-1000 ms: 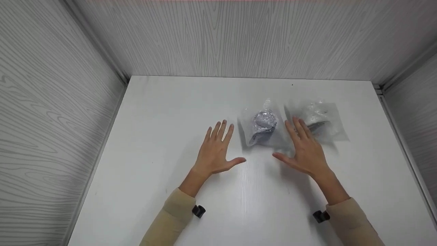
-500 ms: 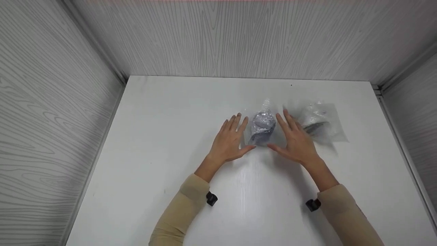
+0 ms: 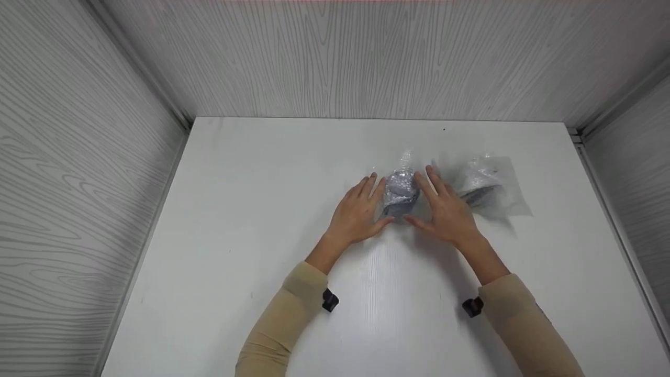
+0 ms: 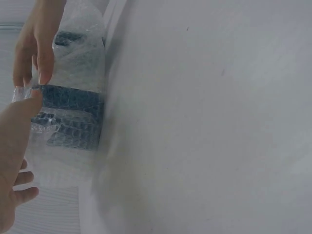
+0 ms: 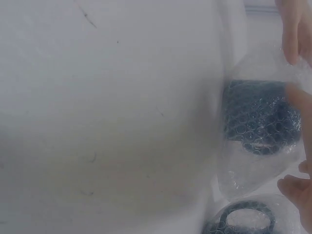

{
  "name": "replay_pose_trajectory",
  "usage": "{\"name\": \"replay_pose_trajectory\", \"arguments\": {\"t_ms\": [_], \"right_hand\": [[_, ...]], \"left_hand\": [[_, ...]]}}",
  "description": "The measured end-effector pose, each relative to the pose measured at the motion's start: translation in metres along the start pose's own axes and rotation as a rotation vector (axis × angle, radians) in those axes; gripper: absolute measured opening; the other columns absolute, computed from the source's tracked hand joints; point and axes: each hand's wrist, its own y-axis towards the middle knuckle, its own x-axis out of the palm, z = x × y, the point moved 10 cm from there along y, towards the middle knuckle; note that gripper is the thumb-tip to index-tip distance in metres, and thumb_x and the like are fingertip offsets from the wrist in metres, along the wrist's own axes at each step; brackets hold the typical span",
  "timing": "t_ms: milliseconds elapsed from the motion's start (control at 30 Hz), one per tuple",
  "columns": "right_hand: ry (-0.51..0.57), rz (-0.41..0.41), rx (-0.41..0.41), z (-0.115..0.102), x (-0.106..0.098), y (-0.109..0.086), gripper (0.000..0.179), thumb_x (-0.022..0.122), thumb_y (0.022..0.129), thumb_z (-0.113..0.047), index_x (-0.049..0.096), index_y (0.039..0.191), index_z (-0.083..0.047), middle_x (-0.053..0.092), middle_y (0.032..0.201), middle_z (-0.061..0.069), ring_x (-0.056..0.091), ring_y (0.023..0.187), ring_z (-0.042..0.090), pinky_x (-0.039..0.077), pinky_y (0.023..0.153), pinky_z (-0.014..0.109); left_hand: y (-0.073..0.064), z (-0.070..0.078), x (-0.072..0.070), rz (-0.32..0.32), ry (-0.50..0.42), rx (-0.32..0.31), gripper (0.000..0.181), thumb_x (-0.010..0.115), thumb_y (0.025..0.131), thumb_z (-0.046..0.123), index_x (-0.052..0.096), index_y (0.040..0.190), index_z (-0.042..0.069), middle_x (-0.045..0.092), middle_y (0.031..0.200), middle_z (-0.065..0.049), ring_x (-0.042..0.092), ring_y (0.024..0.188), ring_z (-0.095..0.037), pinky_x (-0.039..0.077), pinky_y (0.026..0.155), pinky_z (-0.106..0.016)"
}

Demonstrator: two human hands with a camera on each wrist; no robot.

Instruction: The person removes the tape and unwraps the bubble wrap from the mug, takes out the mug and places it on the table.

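Observation:
A clear bubble-wrap bag [image 3: 401, 183] with a dark blue, mug-like object inside lies on the white table. My left hand [image 3: 355, 213] is at the bag's left side, fingers extended and thumb pointing inward. From the right, my right hand [image 3: 451, 215] flanks it with straight fingers. Both hands appear to touch the plastic; neither visibly curls around it. In the left wrist view the dark object [image 4: 73, 100] shows through the wrap, between the two hands. The right wrist view has the same object [image 5: 251, 109], its far side covered by fingers.
A second bubble-wrap bag [image 3: 502, 183] holding something dark lies just right of my right hand; a dark loop like a handle [image 5: 248, 209] shows in it. Grey wood-grain panels [image 3: 335, 63] enclose the table [image 3: 251, 173] at the back and both sides.
Both hands have moved inward and forward, from apart on either side to close against the first bag. The two bags stay in about the same place.

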Motion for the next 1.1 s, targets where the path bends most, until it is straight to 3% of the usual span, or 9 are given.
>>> {"name": "replay_pose_trajectory", "arguments": {"t_ms": [167, 367, 467, 567, 733, 867, 1100], "right_hand": [[0.025, -0.026, 0.007, 0.003, 0.004, 0.005, 0.096, 0.076, 0.092, -0.055, 0.027, 0.168, -0.023, 0.026, 0.174, 0.020, 0.051, 0.138, 0.061, 0.051, 0.100, 0.075], [0.071, 0.007, 0.006, 0.006, 0.005, 0.006, 0.095, 0.081, 0.091, -0.047, 0.031, 0.167, -0.021, 0.029, 0.172, 0.023, 0.058, 0.131, 0.060, 0.058, 0.089, 0.070], [0.090, 0.039, -0.008, 0.003, 0.004, 0.005, 0.094, 0.082, 0.090, -0.044, 0.033, 0.166, -0.020, 0.032, 0.171, 0.024, 0.068, 0.114, 0.056, 0.061, 0.081, 0.065], [0.122, 0.076, -0.029, -0.001, 0.003, 0.004, 0.091, 0.083, 0.090, -0.040, 0.037, 0.164, -0.018, 0.037, 0.169, 0.024, 0.073, 0.085, 0.045, 0.062, 0.074, 0.058], [0.147, 0.134, -0.071, -0.008, 0.002, 0.001, 0.087, 0.084, 0.089, -0.038, 0.042, 0.162, -0.015, 0.044, 0.164, 0.026, 0.051, 0.051, 0.023, 0.059, 0.062, 0.049], [0.150, 0.175, -0.097, -0.013, 0.002, -0.002, 0.085, 0.085, 0.089, -0.038, 0.045, 0.160, -0.013, 0.048, 0.160, 0.027, 0.048, 0.050, 0.021, 0.057, 0.057, 0.046], [0.180, 0.215, -0.108, -0.020, 0.001, -0.007, 0.082, 0.086, 0.088, -0.034, 0.048, 0.157, -0.012, 0.051, 0.157, 0.029, 0.053, 0.051, 0.024, 0.061, 0.063, 0.048]], "left_hand": [[0.001, 0.002, -0.002, 0.034, -0.009, 0.006, 0.083, 0.057, 0.103, 0.061, 0.038, 0.162, 0.006, 0.048, 0.163, -0.017, 0.050, 0.150, -0.032, 0.046, 0.122, -0.043], [0.001, 0.002, -0.002, 0.033, -0.010, 0.012, 0.082, 0.054, 0.104, 0.060, 0.037, 0.162, 0.005, 0.050, 0.162, -0.016, 0.049, 0.151, -0.031, 0.046, 0.123, -0.044], [0.000, 0.002, -0.002, 0.031, 0.001, 0.015, 0.081, 0.053, 0.105, 0.060, 0.037, 0.162, 0.005, 0.051, 0.161, -0.015, 0.050, 0.150, -0.030, 0.046, 0.122, -0.044], [-0.003, 0.002, -0.002, 0.026, -0.005, 0.013, 0.079, 0.053, 0.106, 0.058, 0.037, 0.162, 0.005, 0.051, 0.162, -0.014, 0.050, 0.151, -0.030, 0.045, 0.123, -0.044], [-0.007, 0.000, -0.003, 0.027, 0.000, 0.015, 0.075, 0.052, 0.107, 0.055, 0.038, 0.162, 0.005, 0.052, 0.161, -0.013, 0.050, 0.150, -0.028, 0.046, 0.123, -0.043], [-0.011, 0.000, -0.006, 0.043, -0.003, 0.022, 0.071, 0.052, 0.108, 0.051, 0.041, 0.160, 0.005, 0.055, 0.159, -0.013, 0.053, 0.148, -0.028, 0.046, 0.122, -0.043], [-0.017, -0.001, -0.010, 0.039, 0.004, 0.034, 0.063, 0.048, 0.112, 0.043, 0.041, 0.159, 0.003, 0.055, 0.158, -0.014, 0.054, 0.147, -0.028, 0.045, 0.123, -0.042]]}}
